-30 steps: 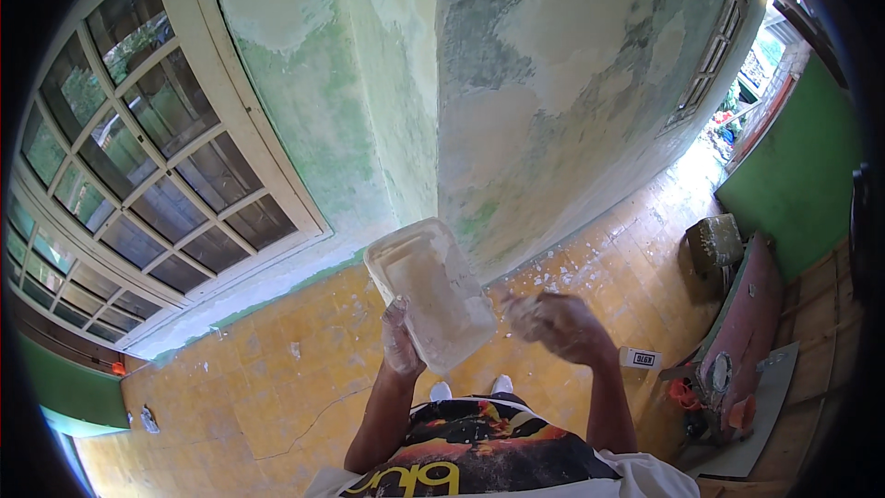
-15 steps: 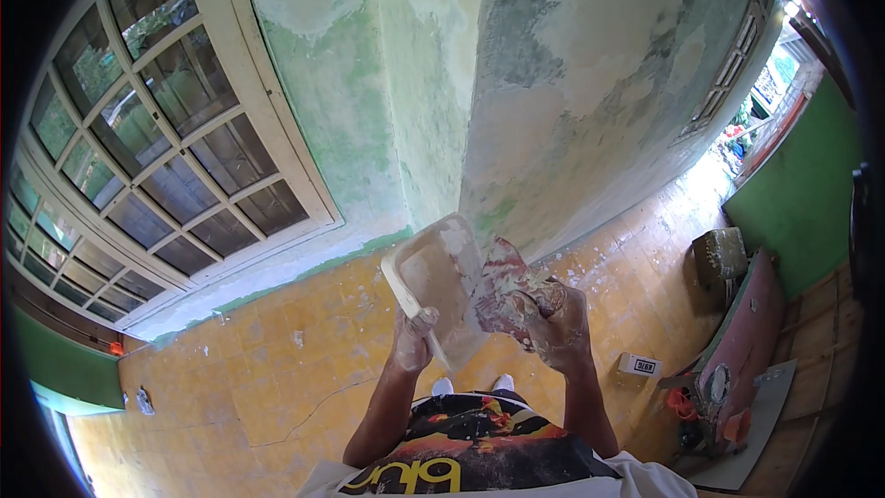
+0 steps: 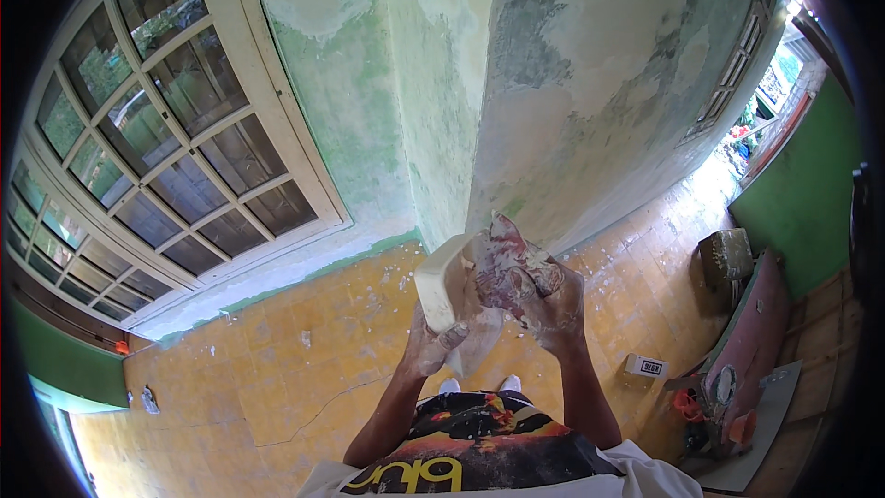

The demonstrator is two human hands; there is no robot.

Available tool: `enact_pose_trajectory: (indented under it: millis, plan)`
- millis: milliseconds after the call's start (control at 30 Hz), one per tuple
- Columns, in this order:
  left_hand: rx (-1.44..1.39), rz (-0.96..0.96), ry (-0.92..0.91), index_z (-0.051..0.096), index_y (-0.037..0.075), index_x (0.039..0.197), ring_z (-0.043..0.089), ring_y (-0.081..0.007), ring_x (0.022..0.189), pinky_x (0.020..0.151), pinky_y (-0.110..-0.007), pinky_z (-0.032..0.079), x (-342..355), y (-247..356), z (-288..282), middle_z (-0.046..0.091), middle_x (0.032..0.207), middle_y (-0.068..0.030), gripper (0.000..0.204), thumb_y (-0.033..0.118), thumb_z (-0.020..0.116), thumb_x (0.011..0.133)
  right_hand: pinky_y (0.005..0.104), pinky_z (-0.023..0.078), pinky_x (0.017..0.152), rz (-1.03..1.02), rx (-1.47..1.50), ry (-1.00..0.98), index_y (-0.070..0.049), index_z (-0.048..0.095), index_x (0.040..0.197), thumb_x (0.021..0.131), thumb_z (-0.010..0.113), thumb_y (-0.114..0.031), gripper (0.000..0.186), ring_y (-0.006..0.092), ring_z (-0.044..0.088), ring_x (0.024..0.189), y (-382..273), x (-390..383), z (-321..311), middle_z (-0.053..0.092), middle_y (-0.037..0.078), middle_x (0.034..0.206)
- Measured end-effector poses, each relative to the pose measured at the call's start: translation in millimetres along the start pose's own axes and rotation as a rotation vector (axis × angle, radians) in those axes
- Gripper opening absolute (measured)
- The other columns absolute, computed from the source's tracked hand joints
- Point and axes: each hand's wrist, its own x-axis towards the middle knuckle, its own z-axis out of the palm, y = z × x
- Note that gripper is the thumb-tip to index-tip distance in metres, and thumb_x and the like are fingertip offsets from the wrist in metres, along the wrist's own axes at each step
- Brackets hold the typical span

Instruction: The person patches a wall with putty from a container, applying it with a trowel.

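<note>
My left hand [image 3: 431, 343] is closed on the side of a whitish plastic tub [image 3: 441, 284], which is tipped with its opening turned to the right. In my right hand [image 3: 564, 312] is a flat, irregular dark-red piece [image 3: 503, 267] smeared with white putty; I cannot tell its exact kind. Its left edge meets or overlaps the tub's right side. White putty coats the fingers of my right hand. Ahead stands a wall corner [image 3: 479, 148] with patchy green paint and pale filler. The tub's inside is mostly hidden.
A white-framed paned window [image 3: 207, 143] is at the left. Yellow tiles [image 3: 277, 350] with white specks cover the floor. At the right are a small white box [image 3: 645, 366], a brown carton [image 3: 725, 255], a leaning pinkish board [image 3: 751, 323] and orange items [image 3: 740, 426].
The tub has swung from showing its opening to standing more edge-on, and moved slightly right. My right hand and the red piece have come closer to it.
</note>
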Motion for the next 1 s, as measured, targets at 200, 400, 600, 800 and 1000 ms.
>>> enact_pose_trajectory:
  millis: [200, 400, 600, 800, 1000]
  plan:
    - [-0.174, -0.047, 0.075, 0.034, -0.002, 0.146, 0.048, -0.0239, 0.127, 0.107, -0.039, 0.039, -4, -11, -8, 0.051, 0.137, -0.0127, 0.096, 0.043, 0.08, 0.076, 0.024, 0.049, 0.057, 0.133, 0.46, -0.103, 0.004, 0.067, 0.1, 0.089, 0.067, -0.003, 0.012, 0.0085, 0.06, 0.063, 10, 1, -15, 0.069, 0.004, 0.082]
    - [-0.166, 0.085, 0.085, 0.032, 0.001, 0.148, 0.049, -0.0235, 0.127, 0.106, -0.039, 0.041, -2, -21, -23, 0.05, 0.138, -0.0112, 0.098, 0.047, 0.081, 0.077, 0.0232, 0.051, 0.064, 0.23, 0.594, -0.182, 0.003, 0.067, 0.098, 0.088, 0.066, 0.0, 0.011, 0.0082, 0.063, 0.072, 0, -3, -18, 0.069, 0.005, 0.084]
    - [-0.2, 0.104, 0.095, 0.032, 0.001, 0.148, 0.053, -0.0273, 0.124, 0.102, -0.042, 0.048, 5, -16, -19, 0.05, 0.139, -0.0148, 0.095, 0.056, 0.073, 0.082, 0.0234, 0.048, 0.06, 0.246, 0.085, -0.452, 0.003, 0.066, 0.098, 0.087, 0.066, -0.005, 0.014, 0.0064, 0.059, 0.068, -7, 3, -28, 0.064, 0.002, 0.076]
    - [-0.335, -0.057, 0.05, 0.036, 0.002, 0.146, 0.051, -0.0243, 0.126, 0.105, -0.042, 0.044, 11, -3, -27, 0.05, 0.139, -0.0117, 0.088, 0.045, 0.079, 0.082, 0.0341, 0.049, 0.059, 0.1, -0.22, -0.567, 0.002, 0.066, 0.096, 0.083, 0.065, -0.01, 0.017, 0.0213, 0.064, 0.064, -29, 20, -49, 0.068, 0.011, 0.076]
    - [-0.511, -0.148, 0.007, 0.038, 0.003, 0.145, 0.056, -0.0271, 0.12, 0.1, -0.044, 0.05, 23, 30, -19, 0.054, 0.136, -0.0138, 0.081, 0.054, 0.066, 0.089, 0.0434, 0.053, 0.074, -0.436, -0.826, -0.623, -0.005, 0.069, 0.103, 0.084, 0.065, -0.015, 0.022, 0.0344, 0.067, 0.084, -58, 27, -54, 0.068, 0.015, 0.091]
